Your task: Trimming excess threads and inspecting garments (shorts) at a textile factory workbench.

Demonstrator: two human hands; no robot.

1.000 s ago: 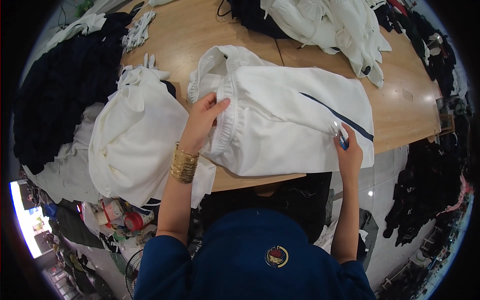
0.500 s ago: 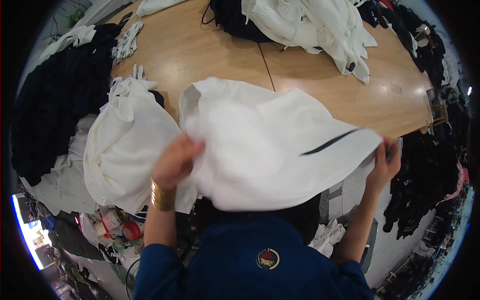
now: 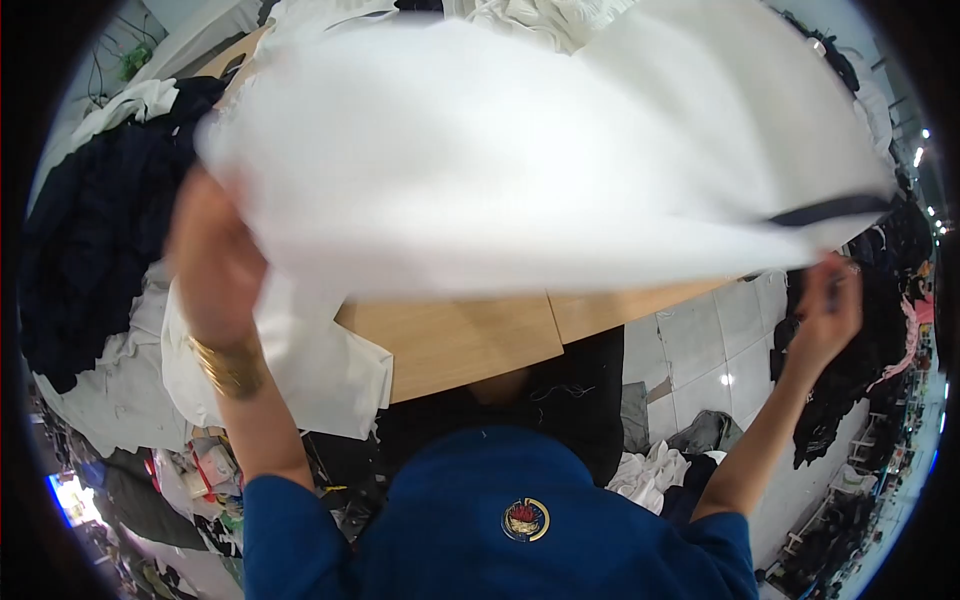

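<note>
A white garment with a short navy strip is spread in the air between my two hands, blurred by motion. My left hand, with a gold cuff at its wrist, is smeared but closed on the garment's left edge. At the right lower corner, close to the navy strip, the fingers of my right hand pinch the cloth. The raised cloth hides much of the table. What exact kind of garment it is, I cannot tell.
Beneath the cloth shows the wooden table. White cloth hangs over its near left edge, beside a navy heap. More white garments lie at the back. Dark clothes hang at the right, and a white bundle lies low.
Both hands have moved up and apart, carrying the white garment higher and stretching it wider. The table's front edge and the dark cloth on my lap have come into sight below it.
</note>
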